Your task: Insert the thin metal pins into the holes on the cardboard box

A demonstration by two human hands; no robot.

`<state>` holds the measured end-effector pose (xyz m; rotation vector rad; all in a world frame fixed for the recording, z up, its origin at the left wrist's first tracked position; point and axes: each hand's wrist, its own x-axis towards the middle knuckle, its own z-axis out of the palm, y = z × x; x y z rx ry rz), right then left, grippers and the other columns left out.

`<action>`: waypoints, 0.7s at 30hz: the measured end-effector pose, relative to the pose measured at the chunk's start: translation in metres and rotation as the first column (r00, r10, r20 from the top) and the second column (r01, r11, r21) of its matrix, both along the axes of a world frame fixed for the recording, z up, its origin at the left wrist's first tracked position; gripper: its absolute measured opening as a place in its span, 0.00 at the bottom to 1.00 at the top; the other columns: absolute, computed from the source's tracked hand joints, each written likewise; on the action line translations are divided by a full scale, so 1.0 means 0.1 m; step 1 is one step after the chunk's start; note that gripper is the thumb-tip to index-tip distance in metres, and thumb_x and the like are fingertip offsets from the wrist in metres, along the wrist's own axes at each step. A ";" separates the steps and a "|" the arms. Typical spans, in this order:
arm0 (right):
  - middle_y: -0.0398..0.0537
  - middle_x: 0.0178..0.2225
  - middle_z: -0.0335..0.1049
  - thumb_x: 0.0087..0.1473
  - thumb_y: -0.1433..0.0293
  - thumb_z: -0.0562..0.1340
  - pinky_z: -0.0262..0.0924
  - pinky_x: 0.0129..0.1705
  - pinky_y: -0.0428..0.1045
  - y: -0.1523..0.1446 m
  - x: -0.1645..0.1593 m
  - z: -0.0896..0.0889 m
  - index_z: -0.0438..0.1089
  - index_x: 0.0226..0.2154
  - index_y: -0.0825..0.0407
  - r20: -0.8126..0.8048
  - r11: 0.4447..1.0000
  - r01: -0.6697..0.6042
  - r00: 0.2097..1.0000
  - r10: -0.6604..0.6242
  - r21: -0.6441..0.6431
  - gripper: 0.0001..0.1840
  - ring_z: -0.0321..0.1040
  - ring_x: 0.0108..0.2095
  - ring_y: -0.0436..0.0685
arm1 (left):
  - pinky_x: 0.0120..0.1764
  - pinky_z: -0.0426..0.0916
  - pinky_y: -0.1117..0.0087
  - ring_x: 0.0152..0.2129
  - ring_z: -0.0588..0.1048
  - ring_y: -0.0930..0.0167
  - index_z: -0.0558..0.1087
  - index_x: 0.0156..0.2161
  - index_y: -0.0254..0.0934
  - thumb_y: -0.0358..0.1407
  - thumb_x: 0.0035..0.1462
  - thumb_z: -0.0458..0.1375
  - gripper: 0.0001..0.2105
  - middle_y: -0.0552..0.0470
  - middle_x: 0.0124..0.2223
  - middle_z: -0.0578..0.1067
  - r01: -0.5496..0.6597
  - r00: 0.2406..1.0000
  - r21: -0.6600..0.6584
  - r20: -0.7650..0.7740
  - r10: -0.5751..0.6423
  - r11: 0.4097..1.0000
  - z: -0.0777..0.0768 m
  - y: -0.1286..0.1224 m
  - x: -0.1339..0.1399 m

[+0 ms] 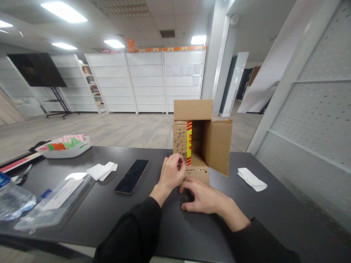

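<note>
An open cardboard box (204, 137) stands on the table, its opening facing me. Its left flap (180, 136) bears rows of small grey dots and dark marks, beside yellow-and-red tape (189, 142). The lower flap (201, 174) has a row of dark round holes. My left hand (172, 171) is at the lower left of the box, thumb and fingers pinched together; whatever is between them is hidden. Just in front of the box, my right hand (203, 195) curls around a bundle of thin dark sticks (185, 197), partly covered by its fingers.
A black phone (132, 176) and folded white tissues (102, 171) lie to the left. Farther left are a clear plastic case (57, 202), a water bottle (15, 199) and a white basket (65, 151) with colourful cloth. Another tissue (252, 179) lies right, near a perforated panel (320, 109).
</note>
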<state>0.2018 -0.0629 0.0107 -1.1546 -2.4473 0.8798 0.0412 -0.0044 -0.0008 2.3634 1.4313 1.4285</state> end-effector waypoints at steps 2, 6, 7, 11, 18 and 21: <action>0.48 0.44 0.67 0.44 0.66 0.70 0.61 0.51 0.53 0.00 0.01 0.01 0.71 0.43 0.50 -0.007 1.000 -0.003 1.000 0.003 -0.013 0.21 0.65 0.47 0.59 | 0.38 0.60 0.66 0.29 0.72 0.71 0.66 0.33 0.39 0.29 0.56 0.54 0.03 0.55 0.31 0.74 -0.003 1.000 -0.007 -0.003 0.003 1.000 0.00 0.00 0.00; 0.48 0.44 0.66 0.42 0.70 0.69 0.62 0.51 0.52 -0.02 0.03 0.01 0.71 0.45 0.51 -0.013 0.999 -0.014 1.000 0.014 -0.029 0.23 0.66 0.46 0.58 | 0.39 0.60 0.66 0.30 0.72 0.71 0.66 0.33 0.39 0.29 0.57 0.54 0.03 0.55 0.32 0.74 0.003 1.000 -0.020 -0.003 -0.003 1.000 0.00 0.00 -0.01; 0.48 0.44 0.66 0.42 0.70 0.69 0.61 0.51 0.52 -0.02 0.03 0.01 0.71 0.45 0.51 -0.015 0.999 -0.022 1.000 0.022 -0.028 0.24 0.66 0.46 0.58 | 0.39 0.60 0.66 0.30 0.72 0.71 0.66 0.33 0.39 0.29 0.57 0.54 0.03 0.55 0.32 0.74 0.007 1.000 -0.020 -0.003 -0.007 1.000 0.00 0.00 -0.01; 0.48 0.44 0.65 0.41 0.72 0.68 0.62 0.50 0.52 -0.02 0.04 0.01 0.71 0.45 0.50 -0.009 0.999 -0.032 0.999 0.032 -0.028 0.24 0.66 0.45 0.58 | 0.38 0.60 0.66 0.30 0.72 0.71 0.66 0.33 0.39 0.28 0.57 0.54 0.03 0.55 0.32 0.74 0.009 1.000 -0.024 -0.002 -0.009 1.000 0.02 -0.01 -0.01; 0.47 0.42 0.66 0.43 0.73 0.66 0.62 0.45 0.50 -0.02 0.04 0.03 0.71 0.45 0.51 0.005 0.999 -0.007 1.000 0.007 -0.045 0.23 0.64 0.40 0.56 | 0.38 0.60 0.66 0.29 0.72 0.71 0.66 0.33 0.39 0.28 0.56 0.54 0.03 0.55 0.31 0.74 0.004 1.000 -0.016 -0.001 -0.004 1.000 0.03 -0.02 0.00; 0.46 0.42 0.65 0.43 0.73 0.67 0.62 0.45 0.50 -0.01 0.03 0.01 0.71 0.45 0.51 0.002 0.999 -0.017 1.000 0.017 -0.038 0.23 0.64 0.40 0.55 | 0.38 0.60 0.67 0.29 0.72 0.71 0.66 0.33 0.39 0.28 0.56 0.54 0.03 0.55 0.31 0.74 0.003 1.000 -0.021 0.000 -0.003 1.000 0.02 -0.01 0.00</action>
